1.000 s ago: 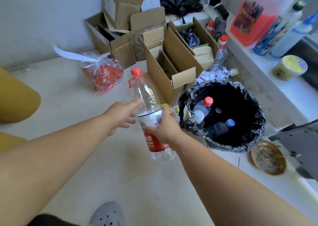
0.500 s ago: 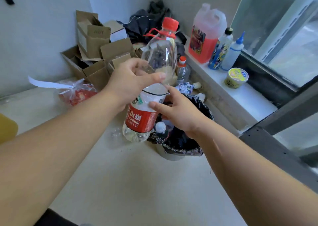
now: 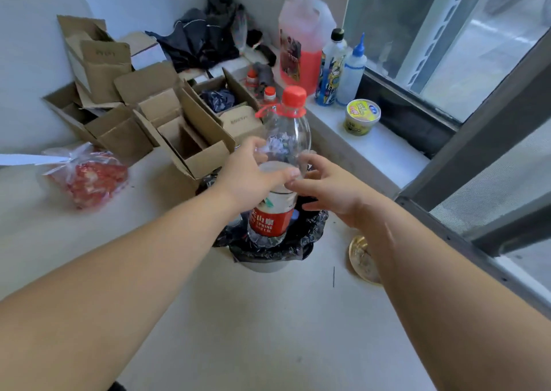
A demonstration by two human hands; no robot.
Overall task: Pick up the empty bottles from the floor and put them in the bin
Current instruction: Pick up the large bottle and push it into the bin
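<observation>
A large clear bottle (image 3: 284, 134) with a red cap and red label stands upright over the bin (image 3: 262, 265), which is lined with a black bag; its base sits at the bin's mouth. My left hand (image 3: 247, 179) is wrapped around the bottle's middle from the left. My right hand (image 3: 331, 188) is beside the bottle on the right with fingers spread, its fingertips at the bottle's side. The bin's inside is mostly hidden by the bottle and my hands. Two small red-capped bottles (image 3: 269, 94) stand behind, among the boxes.
Open cardboard boxes (image 3: 179, 128) crowd the floor behind the bin. A clear bag of red items (image 3: 89, 176) lies to the left. A gold dish (image 3: 362, 259) sits right of the bin. On the window ledge stand a pink jug (image 3: 301, 50), two bottles and a yellow cup (image 3: 362, 116).
The grip passed from my right hand to my left. The bottle moved right and down until its base reached the bin's mouth. My right hand opened beside it.
</observation>
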